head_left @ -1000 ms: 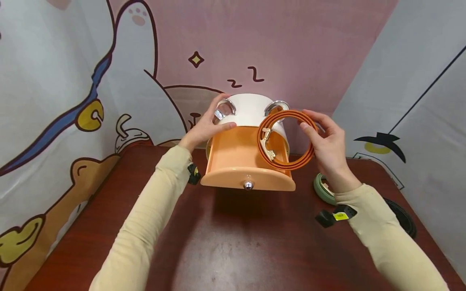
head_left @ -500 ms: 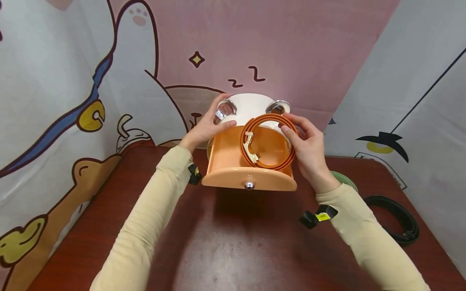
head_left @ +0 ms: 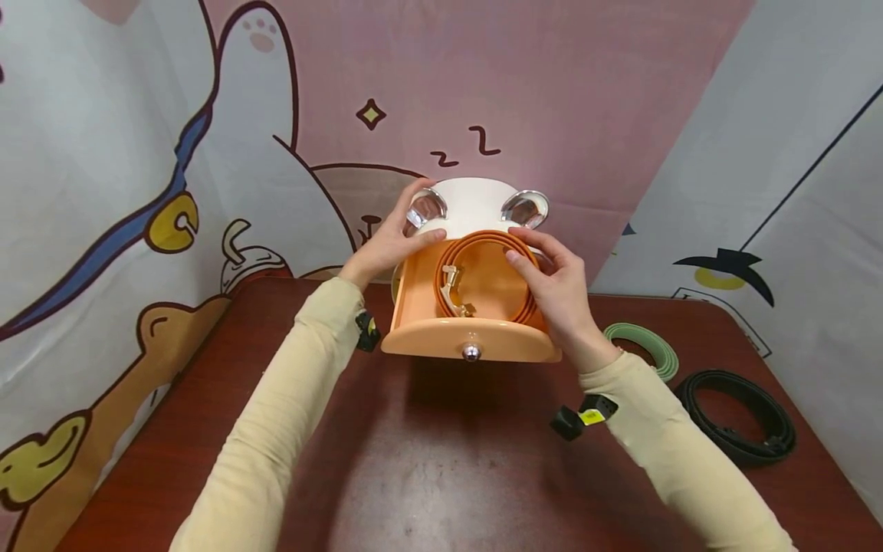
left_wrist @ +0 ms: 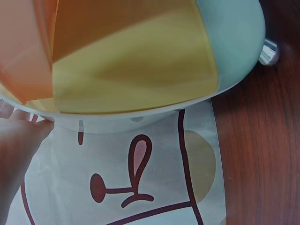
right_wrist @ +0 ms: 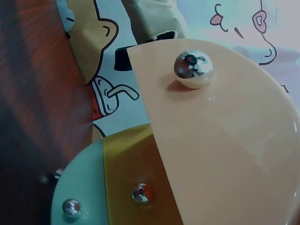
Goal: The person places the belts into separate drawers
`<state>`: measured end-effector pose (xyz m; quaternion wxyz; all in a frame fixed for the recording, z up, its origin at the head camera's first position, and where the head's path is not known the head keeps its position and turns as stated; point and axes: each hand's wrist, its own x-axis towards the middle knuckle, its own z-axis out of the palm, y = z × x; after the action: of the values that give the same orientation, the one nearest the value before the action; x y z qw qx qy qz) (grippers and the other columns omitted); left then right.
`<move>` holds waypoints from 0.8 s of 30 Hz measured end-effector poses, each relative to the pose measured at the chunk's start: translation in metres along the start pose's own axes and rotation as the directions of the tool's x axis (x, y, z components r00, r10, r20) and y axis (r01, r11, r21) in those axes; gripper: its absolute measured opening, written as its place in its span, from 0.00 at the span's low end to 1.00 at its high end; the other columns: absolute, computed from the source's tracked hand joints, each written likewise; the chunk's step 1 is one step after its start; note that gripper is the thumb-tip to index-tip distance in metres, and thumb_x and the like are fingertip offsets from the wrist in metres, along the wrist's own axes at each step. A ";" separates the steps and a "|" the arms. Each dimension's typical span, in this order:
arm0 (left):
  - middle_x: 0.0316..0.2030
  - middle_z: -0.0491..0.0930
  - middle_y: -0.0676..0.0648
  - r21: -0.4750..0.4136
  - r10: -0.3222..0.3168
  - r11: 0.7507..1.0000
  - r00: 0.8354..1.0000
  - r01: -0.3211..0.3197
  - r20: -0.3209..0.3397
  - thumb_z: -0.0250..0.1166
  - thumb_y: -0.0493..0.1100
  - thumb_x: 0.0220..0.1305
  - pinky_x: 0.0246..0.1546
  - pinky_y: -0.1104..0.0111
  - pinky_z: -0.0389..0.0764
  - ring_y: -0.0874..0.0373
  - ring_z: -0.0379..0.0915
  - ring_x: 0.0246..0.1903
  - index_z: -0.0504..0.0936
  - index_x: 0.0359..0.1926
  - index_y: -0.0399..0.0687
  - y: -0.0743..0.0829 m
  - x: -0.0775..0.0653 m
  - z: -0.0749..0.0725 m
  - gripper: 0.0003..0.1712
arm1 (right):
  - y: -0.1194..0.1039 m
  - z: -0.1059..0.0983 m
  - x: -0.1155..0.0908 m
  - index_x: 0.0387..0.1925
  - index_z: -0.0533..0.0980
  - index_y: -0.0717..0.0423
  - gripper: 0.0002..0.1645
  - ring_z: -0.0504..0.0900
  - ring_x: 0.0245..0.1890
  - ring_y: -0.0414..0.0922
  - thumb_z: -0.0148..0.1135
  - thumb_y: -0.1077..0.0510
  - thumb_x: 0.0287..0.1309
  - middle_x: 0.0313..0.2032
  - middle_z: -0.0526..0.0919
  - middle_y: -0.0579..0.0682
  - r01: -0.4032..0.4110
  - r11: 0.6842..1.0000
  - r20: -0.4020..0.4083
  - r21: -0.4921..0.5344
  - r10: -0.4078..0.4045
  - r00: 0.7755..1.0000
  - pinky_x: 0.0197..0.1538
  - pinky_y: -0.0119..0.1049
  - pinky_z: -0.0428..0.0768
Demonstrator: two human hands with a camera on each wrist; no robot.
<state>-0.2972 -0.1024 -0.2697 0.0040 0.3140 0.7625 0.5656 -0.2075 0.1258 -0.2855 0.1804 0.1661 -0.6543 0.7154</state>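
Step in hand, as I am reading it: putting the orange belt (head_left: 483, 237) into the peach drawer (head_left: 428, 337), which is standing pulled out at the centre of the head frame. My right grip (head_left: 562, 287), right of centre, is closing narrowly on the belt, thumb and fingers meeting at the upper right of its loop. My left grip (head_left: 393, 241), left of centre, is holding the white box (head_left: 476, 203) by its upper left shoulder, thumb lying near the front edge, fingers up beside the silver ear (head_left: 426, 207); probably bracing.

Next move, by my judgement, is calling for settling the loop down inside, clear of the front panel, and only then loosening the right grip while the left is steadying the box.

The belt: lying wound in a neat round coil, several turns showing, a gold buckle (head_left: 450, 287) sitting at its left side. The coil is tilting, its lower edge dipping behind the drawer front; whether it is touching the drawer floor I am not able to tell.

Also noting: a green belt (head_left: 648, 349) and a black belt (head_left: 778, 418), both coiled, are resting on the surface (head_left: 448, 491) at the right of the frame.
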 end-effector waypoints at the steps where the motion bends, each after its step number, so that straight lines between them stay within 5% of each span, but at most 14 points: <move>1: 0.63 0.48 0.46 0.003 0.000 1.000 1.000 0.000 -0.002 0.62 0.40 0.57 0.45 0.61 0.71 0.51 0.61 0.51 0.49 0.65 0.61 0.000 0.000 0.000 0.41 | 0.000 0.000 0.000 0.49 0.74 0.63 0.20 0.77 0.41 0.50 0.62 0.63 0.52 0.43 0.78 0.55 -0.004 1.000 0.002 -0.014 0.004 1.000 0.39 0.36 0.76; 14: 0.64 0.48 0.47 0.004 0.005 1.000 1.000 -0.005 -0.012 0.63 0.40 0.56 0.53 0.60 0.63 0.54 0.55 0.56 0.49 0.65 0.62 -0.003 0.001 0.000 0.41 | 0.001 0.002 0.000 0.51 0.73 0.63 0.19 0.74 0.45 0.43 0.56 0.62 0.57 0.48 0.76 0.55 0.002 0.975 0.086 -0.221 0.018 0.996 0.48 0.30 0.70; 24: 0.62 0.50 0.46 -0.018 0.012 1.000 1.000 -0.012 -0.008 0.63 0.40 0.56 0.54 0.61 0.62 0.54 0.57 0.55 0.50 0.65 0.62 -0.003 0.001 0.000 0.41 | 0.000 0.003 0.000 0.57 0.69 0.59 0.23 0.63 0.55 0.46 0.55 0.63 0.58 0.53 0.67 0.54 0.099 0.901 0.193 -0.422 -0.018 0.981 0.57 0.40 0.59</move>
<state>-0.2993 -0.1019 -0.2717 0.0002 0.3163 0.7556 0.5736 -0.2077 0.1225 -0.2847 0.1727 0.2075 -0.8043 0.5294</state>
